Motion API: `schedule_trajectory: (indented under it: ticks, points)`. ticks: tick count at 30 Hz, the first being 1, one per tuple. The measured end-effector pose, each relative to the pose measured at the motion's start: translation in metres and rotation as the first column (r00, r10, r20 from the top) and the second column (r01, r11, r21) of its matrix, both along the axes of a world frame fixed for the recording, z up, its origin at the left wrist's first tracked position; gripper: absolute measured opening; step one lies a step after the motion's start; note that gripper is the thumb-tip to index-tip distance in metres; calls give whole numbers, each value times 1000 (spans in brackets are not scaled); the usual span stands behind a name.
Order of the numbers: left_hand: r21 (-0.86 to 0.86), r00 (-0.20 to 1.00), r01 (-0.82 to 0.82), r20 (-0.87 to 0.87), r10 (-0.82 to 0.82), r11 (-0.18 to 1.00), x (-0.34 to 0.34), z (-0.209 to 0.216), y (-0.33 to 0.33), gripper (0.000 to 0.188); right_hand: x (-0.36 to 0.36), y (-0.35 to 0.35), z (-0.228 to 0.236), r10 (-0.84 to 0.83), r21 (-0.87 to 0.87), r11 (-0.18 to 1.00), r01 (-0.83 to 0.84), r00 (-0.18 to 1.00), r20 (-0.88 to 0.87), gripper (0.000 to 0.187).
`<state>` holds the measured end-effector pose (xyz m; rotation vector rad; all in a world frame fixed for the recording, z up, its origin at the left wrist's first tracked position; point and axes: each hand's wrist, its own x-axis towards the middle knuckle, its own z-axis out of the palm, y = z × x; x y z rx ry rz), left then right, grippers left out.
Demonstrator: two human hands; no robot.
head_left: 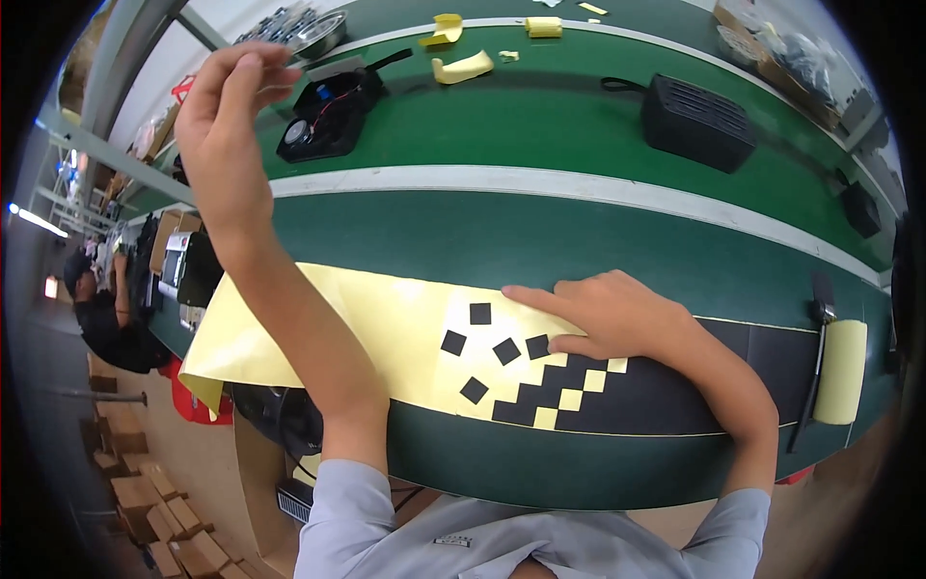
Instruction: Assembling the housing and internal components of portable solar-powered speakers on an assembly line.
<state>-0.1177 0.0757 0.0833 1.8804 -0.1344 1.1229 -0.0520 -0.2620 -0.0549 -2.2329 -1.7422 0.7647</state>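
Several brown cardboard boxes (pixel 135 492) stand on the floor at our far left, their contents hidden from us. Our left hand (pixel 236 106) is raised over the far side, fingers curled; we cannot tell whether it pinches anything. Just right of its fingertips sits a round, shiny metal bowl (pixel 326 41), with small silver and dark parts heaped beside it; what lies inside is too small to make out. Nearer us, an open black plastic case (pixel 333 111) holds a small blue piece and a round silver-rimmed part.

Under our left forearm, a long pale yellow sheet (pixel 410 314) lies across the dark green surface (pixel 540 227), bearing five loose-set black squares (pixel 480 314). Our right hand (pixel 617 314) rests on it, unclenched, index finger extended toward the far edge and thumb beside one square. A black sheet (pixel 656 400) with stepped yellow squares continues rightward. Beyond are a closed black ribbed box (pixel 699 121), a brown carton (pixel 796 82) with crumpled clear plastic, and a pale yellow roll (pixel 844 372).
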Motion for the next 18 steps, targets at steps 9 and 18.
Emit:
schedule_trajectory:
  ticks: [9,18]
  points:
    - [101,997,-21,-67,28,995,-1,-1,6,26,-23,-1,-7,95,71,991,-110,978,188,91]
    - [150,998,-3,-66,13,989,7,-4,1,26,-22,2,-7,60,-46,997,-61,998,-25,79]
